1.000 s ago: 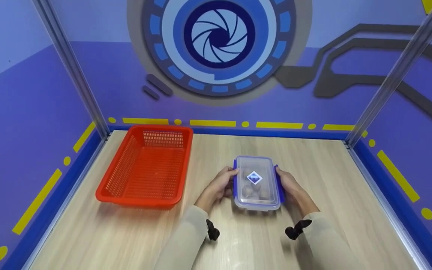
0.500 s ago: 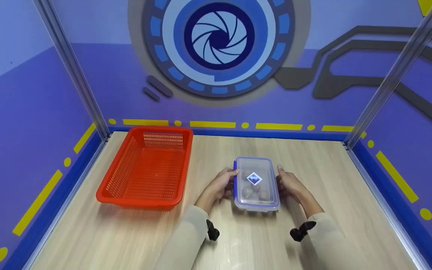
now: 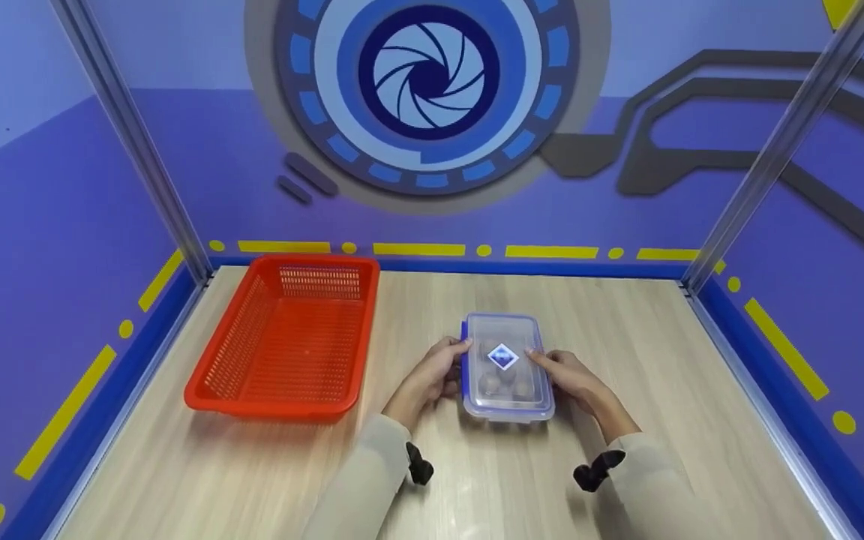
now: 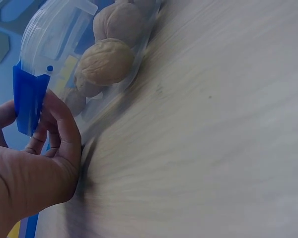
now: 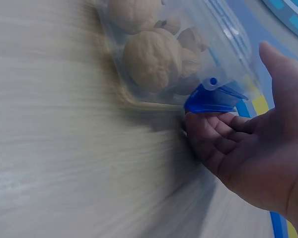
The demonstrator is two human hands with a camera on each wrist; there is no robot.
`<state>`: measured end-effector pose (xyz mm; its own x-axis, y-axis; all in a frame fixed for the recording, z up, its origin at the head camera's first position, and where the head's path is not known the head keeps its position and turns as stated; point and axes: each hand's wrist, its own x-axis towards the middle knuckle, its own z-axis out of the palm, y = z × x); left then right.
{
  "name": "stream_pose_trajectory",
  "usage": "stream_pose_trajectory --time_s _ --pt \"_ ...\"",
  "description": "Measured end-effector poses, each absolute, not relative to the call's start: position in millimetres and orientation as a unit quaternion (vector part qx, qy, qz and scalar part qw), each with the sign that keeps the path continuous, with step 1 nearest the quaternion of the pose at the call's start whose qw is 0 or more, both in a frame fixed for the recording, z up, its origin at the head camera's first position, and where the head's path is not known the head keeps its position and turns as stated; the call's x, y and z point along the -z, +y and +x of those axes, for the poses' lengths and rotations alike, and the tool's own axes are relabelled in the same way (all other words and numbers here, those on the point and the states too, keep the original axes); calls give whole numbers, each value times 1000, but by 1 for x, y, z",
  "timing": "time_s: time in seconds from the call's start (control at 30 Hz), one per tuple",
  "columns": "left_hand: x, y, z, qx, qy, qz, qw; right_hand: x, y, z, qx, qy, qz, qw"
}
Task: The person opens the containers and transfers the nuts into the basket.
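Note:
A clear plastic food container [image 3: 508,330] with a diamond label on its lid stands on the table in front of me. Several walnuts [image 5: 151,60] show through its wall in both wrist views. My left hand [image 3: 430,377] grips its left side, thumb at the lid's edge, with the fingers curled about the blue side latch [image 4: 30,96]. On the other side, my right hand [image 3: 578,381] holds the container with the thumb over the lid. In the right wrist view its curled fingers touch the underside of the right blue latch [image 5: 211,100].
A red plastic basket [image 3: 203,394] stands to the left on the wooden table [image 3: 477,487]. Blue printed panels [image 3: 417,217] and metal posts [image 3: 799,142] enclose the table at the back and sides.
The right hand draws slightly outward, then its thumb comes over the lid. The right blue latch, seen sticking out one second ago, no longer shows in the head view. The left hand keeps its grip.

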<state>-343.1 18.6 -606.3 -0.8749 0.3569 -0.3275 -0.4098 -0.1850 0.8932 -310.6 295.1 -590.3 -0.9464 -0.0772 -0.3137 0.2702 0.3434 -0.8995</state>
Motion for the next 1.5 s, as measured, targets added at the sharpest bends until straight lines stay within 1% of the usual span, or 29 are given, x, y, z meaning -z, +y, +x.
stream_pose_trajectory --time_s 0.2,0.43,0.6,0.77,1.17,1.33,1.5 --pt "601 11 -339 -733 624 -13 271 599 291 -306 557 817 73 135" --pt "591 7 -340 -682 684 0 258 600 289 -302 536 833 58 123" --pt "592 6 -343 -692 674 -15 258 599 288 -303 528 839 39 123" --pt "595 6 -348 -702 663 -20 259 600 288 -305 534 836 41 123" --pt "601 14 -354 -741 625 -7 244 599 289 -308 531 838 37 118" --pt "597 21 -355 -737 633 -9 236 597 291 -310 529 839 40 118" --pt "589 23 -355 -710 663 -8 238 595 291 -310 546 825 51 132"
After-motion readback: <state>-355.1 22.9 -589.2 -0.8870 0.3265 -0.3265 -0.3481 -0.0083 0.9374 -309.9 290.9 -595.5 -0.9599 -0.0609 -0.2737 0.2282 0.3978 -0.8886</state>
